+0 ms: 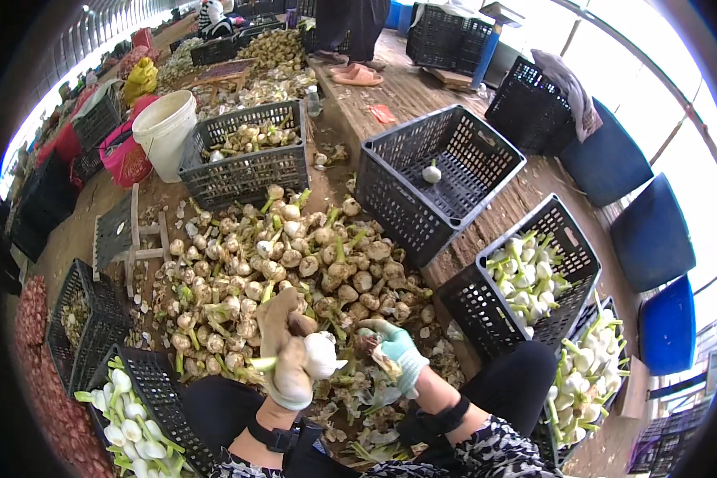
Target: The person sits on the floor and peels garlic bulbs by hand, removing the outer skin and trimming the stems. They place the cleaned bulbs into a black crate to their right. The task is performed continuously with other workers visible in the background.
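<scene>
My left hand (288, 358), in a soiled work glove, is closed around a white, peeled garlic bulb (321, 355) whose cut green stem pokes out on the left. My right hand (401, 354) wears a pale green glove and grips loose garlic skins (385, 362). Between my knees lie more peelings (364, 397) and leaf scraps. Directly beyond both hands spreads a large heap of unpeeled garlic bulbs (287, 263) with soil-stained skins and short stems.
Cleaned garlic fills a crate at lower left (155, 382) and crates at right (573, 239), (618, 316). One bulb sits in a black plastic crate (388, 179) on the plank platform (358, 107). A white bucket (166, 134) and a small stool (116, 230) stand left. A person's legs (352, 27) are behind.
</scene>
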{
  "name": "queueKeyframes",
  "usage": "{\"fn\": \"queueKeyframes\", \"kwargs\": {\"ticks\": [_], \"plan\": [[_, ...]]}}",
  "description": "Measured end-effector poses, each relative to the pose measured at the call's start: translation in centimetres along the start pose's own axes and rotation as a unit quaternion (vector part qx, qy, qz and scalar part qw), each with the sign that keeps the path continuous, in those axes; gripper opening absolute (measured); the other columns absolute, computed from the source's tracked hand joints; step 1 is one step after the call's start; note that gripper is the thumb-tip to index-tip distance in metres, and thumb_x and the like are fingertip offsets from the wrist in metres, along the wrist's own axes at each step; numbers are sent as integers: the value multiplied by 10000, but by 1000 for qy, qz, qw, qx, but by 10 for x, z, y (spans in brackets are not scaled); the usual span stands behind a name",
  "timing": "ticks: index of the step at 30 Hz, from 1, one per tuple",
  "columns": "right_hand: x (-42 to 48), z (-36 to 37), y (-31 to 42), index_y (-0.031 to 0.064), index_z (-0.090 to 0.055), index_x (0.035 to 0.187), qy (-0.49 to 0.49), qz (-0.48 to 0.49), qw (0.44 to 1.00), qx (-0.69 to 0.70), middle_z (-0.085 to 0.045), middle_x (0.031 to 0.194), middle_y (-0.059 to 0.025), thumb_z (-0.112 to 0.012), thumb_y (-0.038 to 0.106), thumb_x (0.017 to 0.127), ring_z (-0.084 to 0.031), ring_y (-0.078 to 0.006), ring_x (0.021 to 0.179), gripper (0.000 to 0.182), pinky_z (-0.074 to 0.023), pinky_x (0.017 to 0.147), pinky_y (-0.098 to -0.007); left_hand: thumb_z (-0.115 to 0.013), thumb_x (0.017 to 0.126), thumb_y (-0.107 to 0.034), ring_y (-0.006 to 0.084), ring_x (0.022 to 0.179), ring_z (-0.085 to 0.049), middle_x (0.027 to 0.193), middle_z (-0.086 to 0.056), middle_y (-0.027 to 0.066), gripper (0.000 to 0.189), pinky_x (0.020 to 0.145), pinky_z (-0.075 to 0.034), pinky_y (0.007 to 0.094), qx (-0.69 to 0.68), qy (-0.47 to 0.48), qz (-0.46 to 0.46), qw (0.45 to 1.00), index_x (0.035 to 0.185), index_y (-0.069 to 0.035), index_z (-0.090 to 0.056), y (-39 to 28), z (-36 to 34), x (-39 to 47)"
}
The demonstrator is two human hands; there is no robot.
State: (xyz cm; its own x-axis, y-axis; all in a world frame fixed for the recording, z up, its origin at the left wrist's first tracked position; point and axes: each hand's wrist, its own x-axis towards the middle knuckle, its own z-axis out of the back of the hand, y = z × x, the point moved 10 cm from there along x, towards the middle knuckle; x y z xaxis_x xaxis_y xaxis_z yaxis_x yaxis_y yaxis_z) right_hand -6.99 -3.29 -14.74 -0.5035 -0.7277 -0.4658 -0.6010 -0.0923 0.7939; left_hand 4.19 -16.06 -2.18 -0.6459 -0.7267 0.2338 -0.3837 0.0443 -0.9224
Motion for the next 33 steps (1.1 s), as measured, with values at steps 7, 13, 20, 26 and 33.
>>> {"fn": "queueKeyframes", "kwargs": {"ticks": [7,13,20,26,33], "plan": [[-68,-100,121,38,-534,1219,168,380,848,-328,-542,1111,-80,-544,-166,721,-561,-190,956,537,-446,833,-260,-434,896,-174,152,809,-588,1043,-540,70,455,674,-524,272,-278,-43,241,929,1325,-36,-374,27,-24,-2],[-70,-95,73,35,-605,1025,136,305,841,-426,-611,917,-115,-576,-16,725,-609,-264,855,306,-476,767,-311,-428,847,-107,269,751,-621,961,-592,139,353,653,-544,339,-372,-46,320,870,1174,-13,-519,66,-8,-13],[-50,-49,57,69,-614,1036,48,238,727,-642,-594,963,-157,-682,39,650,-576,-319,926,393,-484,791,-399,-410,798,-76,282,769,-638,871,-638,139,323,709,-545,406,-403,-176,349,827,1066,-47,-588,82,6,-16],[-43,-81,68,29,-327,1352,78,329,871,-357,-475,1217,-182,-733,102,718,-446,-260,1151,756,-446,898,-330,-368,888,-153,240,944,-599,1037,-609,113,347,805,-510,369,-313,-114,343,878,1182,-54,-525,96,-16,-20],[5,57,43,15,-549,1060,2,184,982,44,-598,962,-81,-535,187,892,-591,-185,710,241,-511,664,-268,-500,890,-351,189,977,-505,1020,-583,34,399,883,-365,336,-110,-134,290,941,1173,-71,-529,99,3,-16]]}}
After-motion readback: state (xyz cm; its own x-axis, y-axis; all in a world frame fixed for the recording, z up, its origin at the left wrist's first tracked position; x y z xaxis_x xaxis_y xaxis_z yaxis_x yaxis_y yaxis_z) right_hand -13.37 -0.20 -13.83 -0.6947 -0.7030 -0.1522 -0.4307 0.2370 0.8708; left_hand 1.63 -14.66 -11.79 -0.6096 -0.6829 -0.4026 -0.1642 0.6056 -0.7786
